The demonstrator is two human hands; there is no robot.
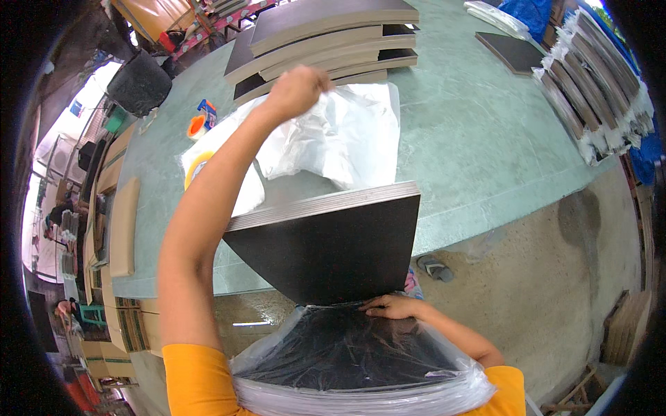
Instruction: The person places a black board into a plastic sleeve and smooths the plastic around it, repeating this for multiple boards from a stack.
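A thick stack of black boards point(333, 243) with pale layered edges stands tilted between my body and the table edge. Clear plastic point(347, 353) covers its lower part and bunches up against my orange shirt. My right hand point(392, 306) lies with fingers stretched out along the rim of that plastic, touching the boards. Out over the table, my left hand point(300, 93) is closed and slightly blurred; anything in its fingers is hidden. Below it are white plastic sheets point(347, 135), crumpled in places. Behind my left forearm, a yellow tape roll point(196, 166) is partly covered.
More black boards with pale edges point(326, 41) are stacked at the far side of the green table point(472, 139). An orange-and-blue tape dispenser point(201, 123) sits left. Plastic-wrapped bundles point(590, 90) stand far right beside a flat dark board point(510, 52). A sandal point(435, 268) lies on the floor.
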